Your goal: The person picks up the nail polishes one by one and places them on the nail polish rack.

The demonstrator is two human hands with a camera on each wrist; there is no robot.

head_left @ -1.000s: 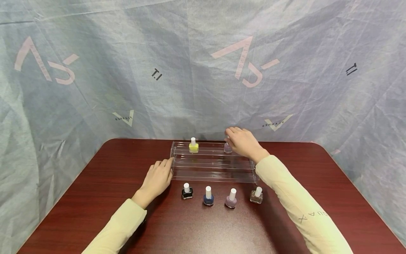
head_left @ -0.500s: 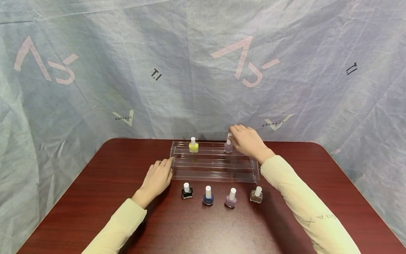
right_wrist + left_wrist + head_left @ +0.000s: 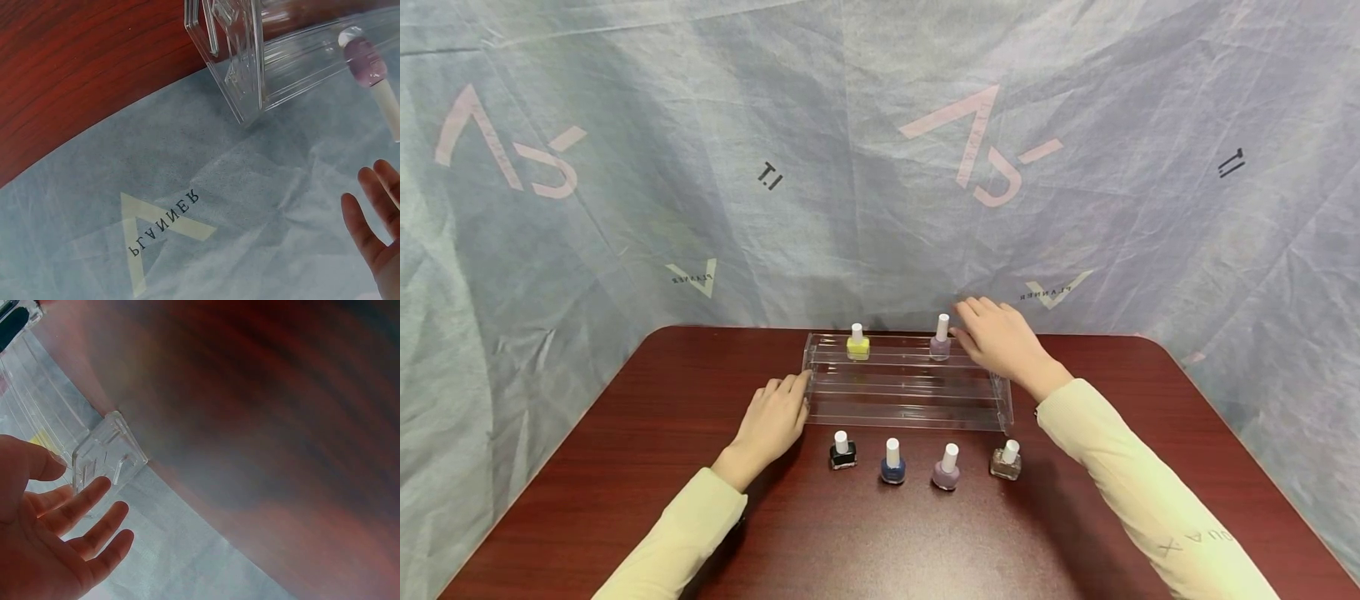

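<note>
A clear acrylic tiered rack [image 3: 906,389] stands toward the back of the table. On its top tier are an upright yellow nail polish bottle [image 3: 858,347] and, farther right, a pale purple one [image 3: 940,347]. My right hand [image 3: 1000,337] is just right of the purple bottle, fingers spread and holding nothing; the right wrist view shows a gap between fingertips and bottle [image 3: 365,61]. At the rack's left side, my left hand [image 3: 771,417] touches the side panel [image 3: 109,453] with extended fingers. Black [image 3: 843,454], blue [image 3: 892,469], mauve [image 3: 947,475] and brown glitter [image 3: 1006,462] bottles stand before the rack.
The dark red wooden table [image 3: 895,550] has rounded far corners. A grey-blue cloth [image 3: 850,208] with printed letters hangs right behind its far edge and along both sides.
My right hand has let go of the pale purple bottle's cap and moved off to the right, with its fingers spreading. That bottle stays on the top tier. The left hand has not moved.
</note>
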